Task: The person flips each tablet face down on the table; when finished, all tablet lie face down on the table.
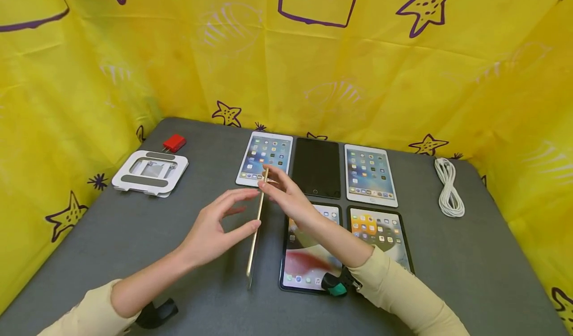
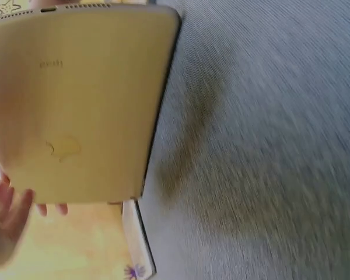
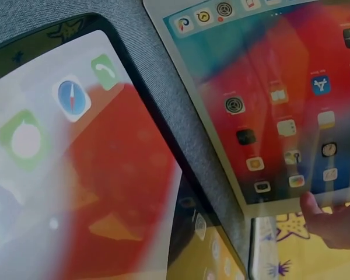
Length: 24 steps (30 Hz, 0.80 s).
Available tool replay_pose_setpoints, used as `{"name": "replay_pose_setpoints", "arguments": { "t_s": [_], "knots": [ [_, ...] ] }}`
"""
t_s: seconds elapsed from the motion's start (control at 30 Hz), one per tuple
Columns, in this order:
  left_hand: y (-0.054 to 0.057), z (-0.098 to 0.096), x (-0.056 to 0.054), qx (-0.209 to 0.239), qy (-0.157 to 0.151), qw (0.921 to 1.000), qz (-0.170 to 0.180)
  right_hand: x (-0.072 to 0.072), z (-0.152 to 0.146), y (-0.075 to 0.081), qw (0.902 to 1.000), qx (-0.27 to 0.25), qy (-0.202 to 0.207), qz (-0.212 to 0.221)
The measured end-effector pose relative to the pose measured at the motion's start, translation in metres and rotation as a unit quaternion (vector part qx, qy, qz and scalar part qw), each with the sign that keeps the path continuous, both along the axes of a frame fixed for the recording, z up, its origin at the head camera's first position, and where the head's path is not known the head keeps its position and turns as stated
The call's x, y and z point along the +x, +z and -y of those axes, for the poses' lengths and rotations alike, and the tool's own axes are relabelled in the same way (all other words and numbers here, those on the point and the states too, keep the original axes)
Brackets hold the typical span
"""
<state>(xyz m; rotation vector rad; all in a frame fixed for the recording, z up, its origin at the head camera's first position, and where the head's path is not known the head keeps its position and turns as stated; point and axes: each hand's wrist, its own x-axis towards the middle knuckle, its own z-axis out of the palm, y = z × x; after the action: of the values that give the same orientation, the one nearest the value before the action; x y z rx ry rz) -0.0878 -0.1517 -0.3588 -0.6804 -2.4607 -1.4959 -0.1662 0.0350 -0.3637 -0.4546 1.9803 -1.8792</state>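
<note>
Operator: Note my right hand's pose.

Observer: Your right hand [image 1: 288, 194] pinches the far end of the gold tablet [image 2: 84, 111]. Forearm runs obliquely up and leftward from the lower right, above two lit tablets: one at lower centre [image 1: 309, 256], the other at lower right [image 1: 380, 231]. In the right wrist view your thumb lies at the border of the gold tablet's lit screen.

Operator: And the left?

Observer: Your left hand [image 1: 210, 231] comes in from the lower left, fingers extended, thumb spread apart below them. The tips sit at the gold back; firm contact at each tip, I cannot tell.

Operator: Location of the gold tablet?

Observer: Between your hands, on edge, nearly upright, left of the lower centre tablet. Back faces left, screen right. Whether its lower edge touches the grey table [image 1: 210, 306], I cannot tell.

Operator: Surroundings?

Observer: Far row, left to right: a white tablet [image 1: 264, 154], a dark-screened tablet [image 1: 316, 167], a second white tablet [image 1: 370, 174]. At your left, a white folding stand [image 1: 149, 182] with a red plug [image 1: 174, 143] just behind. At your right, a coiled white cable [image 1: 449, 196].
</note>
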Motion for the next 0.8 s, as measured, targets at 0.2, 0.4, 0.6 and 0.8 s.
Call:
{"name": "replay_pose_setpoints", "arguments": {
  "t_s": [0.2,0.4,0.6,0.8],
  "knots": [
    [-0.005,0.01,0.006,-0.031,-0.17,0.9763,-0.13,0.0,-0.005,0.0,0.9995,-0.018,0.01,0.023],
    [-0.015,0.006,0.007,-0.055,-0.217,0.9556,-0.192,0.0,-0.01,-0.001,0.9989,-0.026,0.014,0.037],
    [-0.018,0.001,0.007,-0.073,-0.207,0.9487,-0.228,-0.001,-0.014,-0.003,0.9981,-0.031,0.017,0.05],
    [-0.02,-0.007,0.006,-0.068,-0.204,0.9385,-0.27,0.001,-0.021,-0.002,0.9955,-0.055,0.013,0.076]
  ]
}}
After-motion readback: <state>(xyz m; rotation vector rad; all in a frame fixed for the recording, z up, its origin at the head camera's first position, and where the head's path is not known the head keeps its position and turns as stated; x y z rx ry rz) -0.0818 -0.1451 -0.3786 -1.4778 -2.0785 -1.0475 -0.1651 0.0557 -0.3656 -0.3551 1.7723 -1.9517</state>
